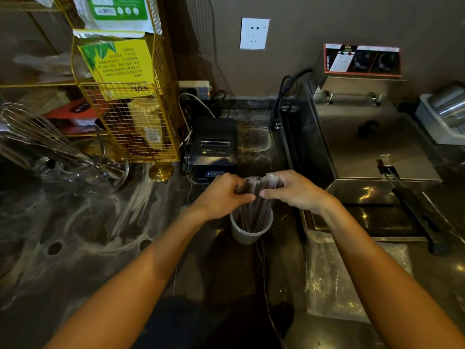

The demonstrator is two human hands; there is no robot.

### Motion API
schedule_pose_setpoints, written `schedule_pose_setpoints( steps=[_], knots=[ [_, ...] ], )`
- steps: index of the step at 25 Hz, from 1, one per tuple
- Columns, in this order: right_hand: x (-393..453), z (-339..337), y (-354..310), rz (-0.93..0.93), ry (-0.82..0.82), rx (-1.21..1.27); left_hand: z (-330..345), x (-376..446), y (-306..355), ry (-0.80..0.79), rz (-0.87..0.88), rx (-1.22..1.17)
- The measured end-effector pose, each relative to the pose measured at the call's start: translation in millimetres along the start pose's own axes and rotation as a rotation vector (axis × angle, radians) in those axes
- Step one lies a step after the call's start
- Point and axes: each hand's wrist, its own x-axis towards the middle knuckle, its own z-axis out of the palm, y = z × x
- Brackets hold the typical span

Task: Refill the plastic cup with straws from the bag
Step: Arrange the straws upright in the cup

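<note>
A frosted plastic cup [245, 233] stands on the dark marble counter at centre. A bundle of dark, clear-wrapped straws [254, 210] stands upright in it, tops fanned out above the rim. My left hand [221, 197] grips the bundle's upper part from the left. On the right, my right hand [294, 191] pinches the same tops, fingertips nearly meeting the left thumb. A flat clear plastic bag [334, 278] lies on the counter to the right of the cup, under my right forearm.
A black receipt printer [214, 149] sits just behind the cup. A steel fryer [364, 137] with a black handle [415, 210] fills the right. On the left are a yellow wire rack [141, 122], a brass stand base [161, 171] and a glass jug with whisks [75, 159].
</note>
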Motion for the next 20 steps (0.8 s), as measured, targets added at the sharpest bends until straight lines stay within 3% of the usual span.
schedule_pose_setpoints(
  steps=[4, 9, 12, 20],
  knots=[
    [7, 17, 7, 0.070, 0.021, -0.033, 0, 6, -9, -0.089, -0.025, 0.044],
    [1, 29, 26, 0.109, 0.152, -0.002, 15, -7, -23, 0.127, -0.172, -0.280],
    [-5, 31, 27, 0.117, 0.180, 0.062, 23, -10, -34, 0.233, -0.229, -0.342],
    [-12, 30, 23, 0.083, 0.260, 0.209, 14, -15, -27, 0.198, -0.033, -0.374]
  ],
)
